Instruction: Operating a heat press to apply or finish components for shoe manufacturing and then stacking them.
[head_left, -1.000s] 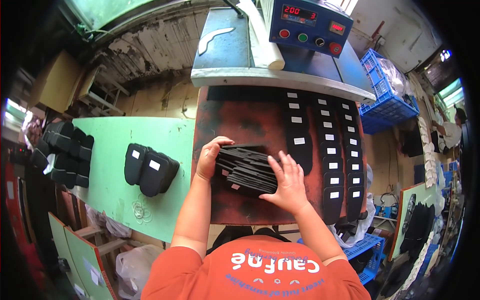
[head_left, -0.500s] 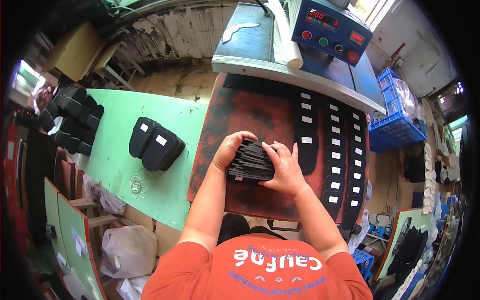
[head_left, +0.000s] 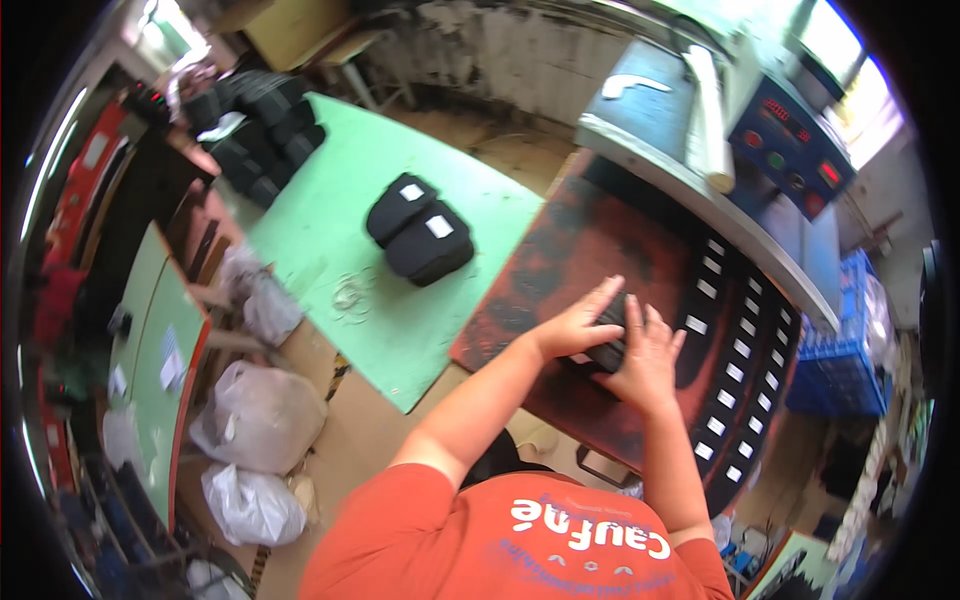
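Note:
On the red-brown, black-stained work surface [head_left: 520, 290], a stack of black round-ended pads [head_left: 609, 350] sits between my hands. My left hand [head_left: 585, 322] presses against its left side, fingers stretched over the top edge. From the right my right hand [head_left: 648, 362] grips the same stack, fingers up and thumb low. My hands cover much of the stack, and blur hides the separate layers. To the right, rows of overlapping black pads [head_left: 742, 350] with small white labels lie on the surface.
A green table [head_left: 420, 340] adjoins on the left, carrying two labelled stacks of black pads [head_left: 430, 245], pale loose rings [head_left: 350, 298] and bundled black pads [head_left: 262, 130]. Behind the work surface stands a blue machine with a control box [head_left: 790, 150]. Blue crates [head_left: 845, 350] are at right.
The view has turned left, so the scene shifts rightward and tilts. My hands still hold the stack; its edge-on layers, plain before, are now mostly covered by my hands.

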